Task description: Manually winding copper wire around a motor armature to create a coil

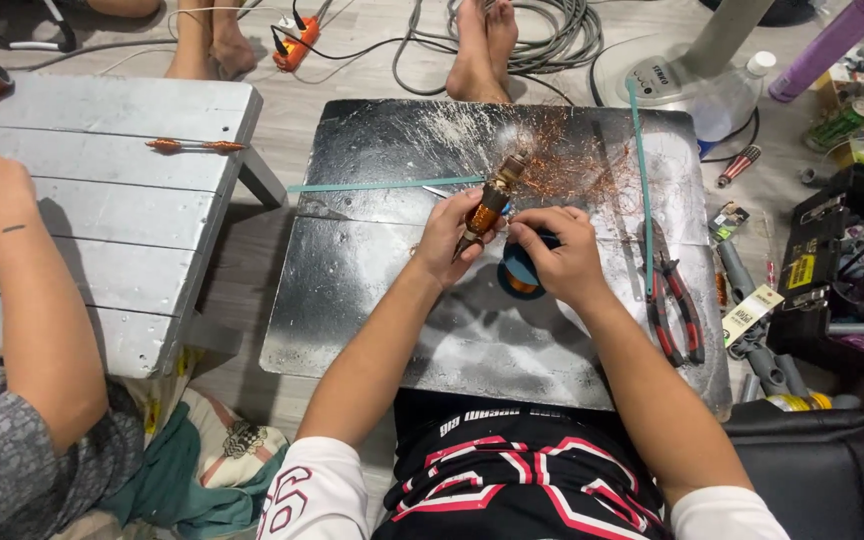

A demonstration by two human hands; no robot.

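My left hand [447, 237] grips a small motor rotor wound with copper wire [489, 204], held tilted over a scratched dark metal plate [372, 300]. My right hand [557, 255] pinches something small beside the rotor; what is between its fingers is hidden. Under the right hand lies a blue spool of copper wire [520, 275]. Loose copper strands [577, 150] are scattered at the far side of the plate.
Red-handled pliers [674, 305] lie at the plate's right edge. An open toolbox [837, 260] and bottles stand to the right. A co-worker's arm [27, 290] rests on a grey wooden table [132, 190] at left, with a wound rotor [195, 146] on it. Bare feet and cables lie beyond.
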